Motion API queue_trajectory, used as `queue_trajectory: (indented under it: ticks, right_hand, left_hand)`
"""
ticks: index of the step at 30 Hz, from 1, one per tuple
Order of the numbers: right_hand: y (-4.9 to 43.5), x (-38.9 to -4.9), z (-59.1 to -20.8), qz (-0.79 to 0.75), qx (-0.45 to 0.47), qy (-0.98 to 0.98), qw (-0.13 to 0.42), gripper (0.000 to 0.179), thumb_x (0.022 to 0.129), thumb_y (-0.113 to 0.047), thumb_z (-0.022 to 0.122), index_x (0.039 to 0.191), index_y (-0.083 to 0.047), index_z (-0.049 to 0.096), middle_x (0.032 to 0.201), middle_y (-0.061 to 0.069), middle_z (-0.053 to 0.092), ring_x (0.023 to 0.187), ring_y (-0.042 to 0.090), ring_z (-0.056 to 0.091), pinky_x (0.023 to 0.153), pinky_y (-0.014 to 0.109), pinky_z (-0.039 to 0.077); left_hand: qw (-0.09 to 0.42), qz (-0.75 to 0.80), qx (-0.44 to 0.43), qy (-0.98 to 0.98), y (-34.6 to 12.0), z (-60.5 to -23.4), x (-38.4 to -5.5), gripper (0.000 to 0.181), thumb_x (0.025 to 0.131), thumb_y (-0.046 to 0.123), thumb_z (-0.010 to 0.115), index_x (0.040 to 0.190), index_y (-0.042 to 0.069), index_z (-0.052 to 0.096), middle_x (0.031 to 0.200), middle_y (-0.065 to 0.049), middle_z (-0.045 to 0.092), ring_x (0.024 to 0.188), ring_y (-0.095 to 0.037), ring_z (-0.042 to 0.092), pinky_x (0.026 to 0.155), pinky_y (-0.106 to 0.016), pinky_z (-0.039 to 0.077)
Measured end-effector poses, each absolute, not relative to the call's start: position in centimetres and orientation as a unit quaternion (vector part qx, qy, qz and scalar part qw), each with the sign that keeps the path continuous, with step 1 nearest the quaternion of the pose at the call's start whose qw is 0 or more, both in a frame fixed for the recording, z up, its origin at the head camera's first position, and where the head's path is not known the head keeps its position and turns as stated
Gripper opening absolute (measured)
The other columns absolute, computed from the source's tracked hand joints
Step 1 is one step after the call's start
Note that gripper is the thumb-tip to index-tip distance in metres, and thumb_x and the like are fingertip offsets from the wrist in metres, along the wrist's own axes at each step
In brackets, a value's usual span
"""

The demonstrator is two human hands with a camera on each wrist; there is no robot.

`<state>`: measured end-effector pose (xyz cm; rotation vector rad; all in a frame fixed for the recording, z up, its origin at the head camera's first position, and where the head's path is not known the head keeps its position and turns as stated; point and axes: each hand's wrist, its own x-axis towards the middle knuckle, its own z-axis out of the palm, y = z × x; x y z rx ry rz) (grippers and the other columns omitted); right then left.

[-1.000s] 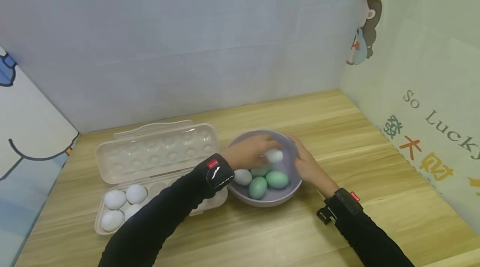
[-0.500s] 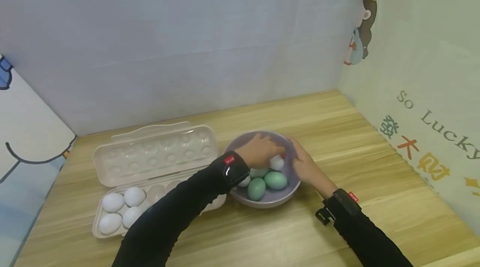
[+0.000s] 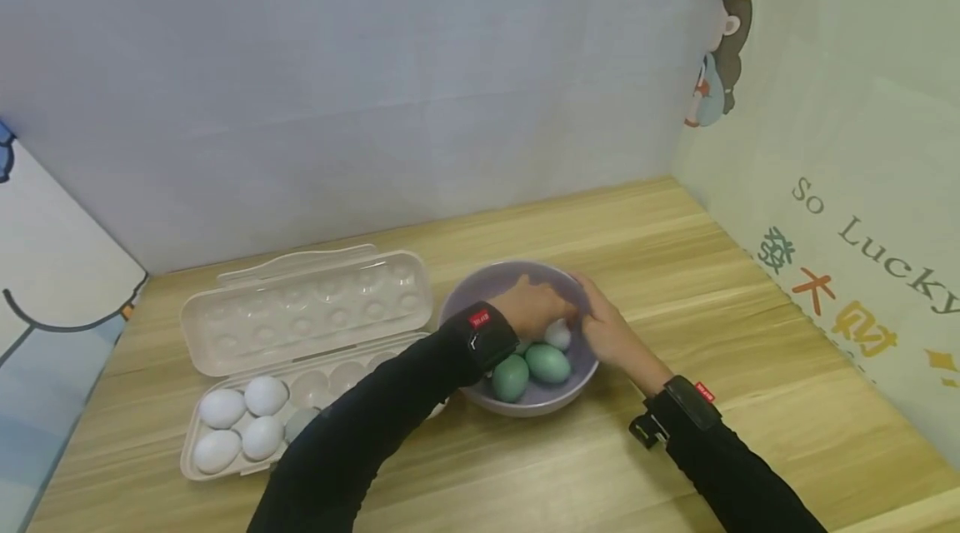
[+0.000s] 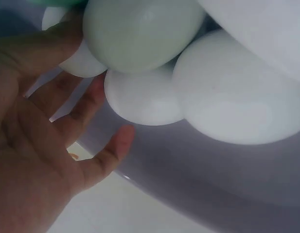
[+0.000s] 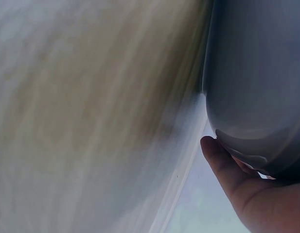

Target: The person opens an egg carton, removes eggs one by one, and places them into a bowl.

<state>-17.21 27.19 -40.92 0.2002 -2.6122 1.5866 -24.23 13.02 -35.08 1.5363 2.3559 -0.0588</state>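
Note:
A lilac bowl (image 3: 480, 287) holds white and green eggs. My left hand (image 3: 532, 308) reaches into it, thumb and fingers around a white egg (image 3: 557, 336) near the right wall. In the left wrist view, the thumb crosses a white egg (image 4: 85, 63), with other fingers below it. A pale green egg (image 4: 140, 34) and more white eggs (image 4: 237, 92) lie beside the hand. Two green eggs (image 3: 548, 362) show at the bowl's front. My right hand (image 3: 611, 329) grips the bowl's right rim; the right wrist view shows it against the bowl's outer wall (image 5: 256, 73).
Left of the bowl lies an opened egg carton (image 3: 307, 316), its lid folded back. Several white eggs (image 3: 217, 451) and a pale greenish one (image 3: 300, 425) sit in its left cups. My left sleeve (image 3: 375, 433) hides part of the carton. Wooden tabletop (image 3: 525, 475) meets walls behind and right.
My left hand has moved right and lower in the bowl, its fingers closing around the white egg. The right hand has stayed at the bowl's rim. The view has shifted slightly.

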Motion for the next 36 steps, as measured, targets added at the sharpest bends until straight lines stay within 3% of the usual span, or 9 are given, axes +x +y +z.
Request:
queue_trajectory:
  ticks: [12, 16, 19, 25, 30, 36]
  right_hand:
    - [25.8, -17.2, -41.1, 0.515, 0.076, -0.853, 0.022, 0.064, 0.078, 0.008, 0.031, 0.139, -0.008, 0.019, 0.142, 0.022, 0.023, 0.128, 0.04, 0.022, 0.102, 0.054, 0.021]
    - [25.6, -16.9, -41.2, 0.524, 0.078, -0.848, 0.016, 0.067, 0.076, 0.01, 0.031, 0.139, -0.008, 0.019, 0.142, 0.021, 0.023, 0.128, 0.039, 0.023, 0.102, 0.054, 0.022]
    - [25.7, -16.9, -41.1, 0.53, 0.074, -0.845, 0.017, 0.068, 0.074, 0.01, 0.03, 0.139, -0.008, 0.019, 0.141, 0.022, 0.024, 0.126, 0.041, 0.026, 0.1, 0.057, 0.024]
    - [26.1, -17.1, -41.0, 0.52, 0.062, -0.852, 0.018, 0.072, 0.071, 0.011, 0.029, 0.139, -0.009, 0.019, 0.142, 0.021, 0.023, 0.125, 0.042, 0.026, 0.098, 0.06, 0.025]
    - [26.6, -17.1, -40.9, 0.504, 0.062, -0.862, 0.015, 0.072, 0.071, 0.011, 0.029, 0.14, -0.007, 0.017, 0.143, 0.022, 0.021, 0.127, 0.042, 0.022, 0.1, 0.059, 0.02]
    - [26.8, -16.8, -40.8, 0.502, 0.058, -0.863, 0.009, 0.071, 0.073, 0.011, 0.029, 0.14, -0.009, 0.016, 0.144, 0.021, 0.018, 0.128, 0.042, 0.02, 0.099, 0.061, 0.02]
  left_hand:
    - [0.18, -0.014, 0.506, 0.843, 11.1, -34.4, -23.3, 0.043, 0.081, 0.004, 0.057, 0.119, 0.025, 0.053, 0.122, 0.005, 0.053, 0.118, -0.023, 0.041, 0.1, -0.054, 0.026]
    - [0.159, 0.005, 0.512, 0.844, 9.2, -32.5, -23.0, 0.052, 0.079, -0.001, 0.057, 0.124, 0.025, 0.05, 0.127, 0.006, 0.05, 0.122, -0.021, 0.038, 0.101, -0.054, 0.025]
    - [0.121, 0.027, 0.52, 0.845, 7.0, -30.7, -22.9, 0.051, 0.08, -0.003, 0.055, 0.124, 0.023, 0.049, 0.127, 0.005, 0.049, 0.119, -0.02, 0.04, 0.098, -0.049, 0.033]
    - [0.044, 0.067, 0.525, 0.847, 1.7, -28.6, -23.1, 0.041, 0.079, 0.0, 0.056, 0.117, 0.016, 0.054, 0.111, -0.002, 0.057, 0.102, -0.018, 0.049, 0.087, -0.036, 0.042]
    - [0.02, 0.093, 0.501, 0.86, -2.8, -28.5, -22.7, 0.038, 0.075, -0.002, 0.062, 0.11, 0.013, 0.058, 0.104, -0.003, 0.058, 0.099, -0.018, 0.051, 0.087, -0.032, 0.042]
    - [0.014, 0.082, 0.481, 0.873, -7.5, -29.7, -21.2, 0.035, 0.073, 0.0, 0.065, 0.107, 0.01, 0.059, 0.103, -0.005, 0.06, 0.098, -0.021, 0.053, 0.087, -0.037, 0.043]
